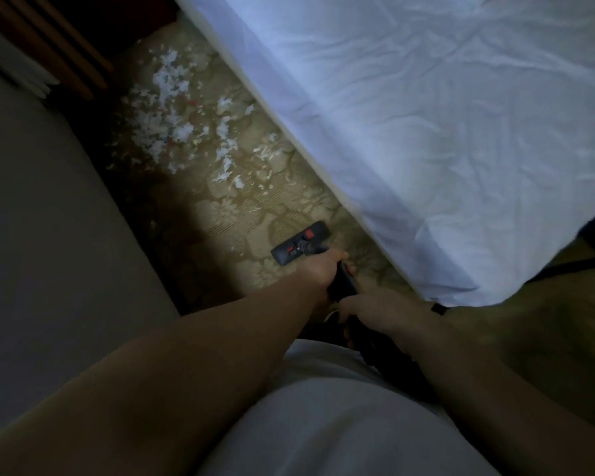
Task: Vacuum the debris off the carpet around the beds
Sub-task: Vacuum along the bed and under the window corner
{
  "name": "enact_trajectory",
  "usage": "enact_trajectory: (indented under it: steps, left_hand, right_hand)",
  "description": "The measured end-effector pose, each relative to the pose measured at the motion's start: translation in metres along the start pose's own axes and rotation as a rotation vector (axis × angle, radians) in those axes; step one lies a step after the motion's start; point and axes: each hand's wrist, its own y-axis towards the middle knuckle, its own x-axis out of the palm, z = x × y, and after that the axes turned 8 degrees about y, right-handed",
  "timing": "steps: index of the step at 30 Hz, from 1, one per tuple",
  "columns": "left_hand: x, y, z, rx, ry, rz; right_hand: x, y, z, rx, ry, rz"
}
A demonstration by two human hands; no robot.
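Head view, dim room, looking down a narrow aisle of patterned beige carpet (241, 207) between two beds.

- Right bed (426, 132): white wrinkled sheet, brightly lit, its edge running diagonally from top centre to lower right.
- Left bed (49, 201): in shadow, reads grey, flat side facing the aisle.
- Wooden slatted furniture (49, 39) at the far end, top left; too dark to say what it is.
- Debris (165, 108): white shredded scraps, thickest at the far end of the aisle, thinning to scattered flecks toward the near end. A few red specks sit among them.
- Vacuum floor head (301, 242): black with red clips, flat on the carpet just beside the right bed's edge, well short of the thick debris patch. Carpet right around it shows only stray flecks.
- Wand (340, 283): black, runs from the floor head back toward the body.
- Left hand (320, 269): forward on the wand, fingers wrapped round it, arm stretched out.
- Right hand (368, 309): lower on the same black tube, close to the body, fingers curled round it.
- Pale garment (323, 424) fills the bottom of the frame.
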Motion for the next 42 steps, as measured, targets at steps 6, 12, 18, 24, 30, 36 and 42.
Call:
enact_trajectory:
  steps: [6,12,18,24,30,36,42]
  left_hand:
    - [0.079,-0.009,0.016,-0.029,0.117,-0.085]
    - [0.082,-0.007,0.041,-0.028,0.15,-0.082]
    - [0.019,0.018,0.088,0.033,0.082,0.003]
    - [-0.104,0.06,0.164,0.052,0.058,0.044]
    - [-0.238,0.08,0.257,0.007,0.082,0.09]
    - [-0.315,0.096,0.316,0.016,0.128,0.125]
    - [-0.37,0.105,0.371,0.073,0.094,0.19]
  right_hand:
    - [-0.07,-0.004,0.015,0.031,0.024,0.041]
    - [-0.079,0.005,0.002,0.016,0.039,0.053]
    - [-0.036,0.027,-0.062,-0.04,-0.052,0.032]
    - [0.057,0.081,-0.166,-0.017,-0.015,0.037]
    - [0.164,0.119,-0.284,-0.01,0.005,0.012]
    - [0.216,0.141,-0.363,0.019,0.039,-0.05]
    - [0.259,0.147,-0.43,-0.017,0.161,-0.128]
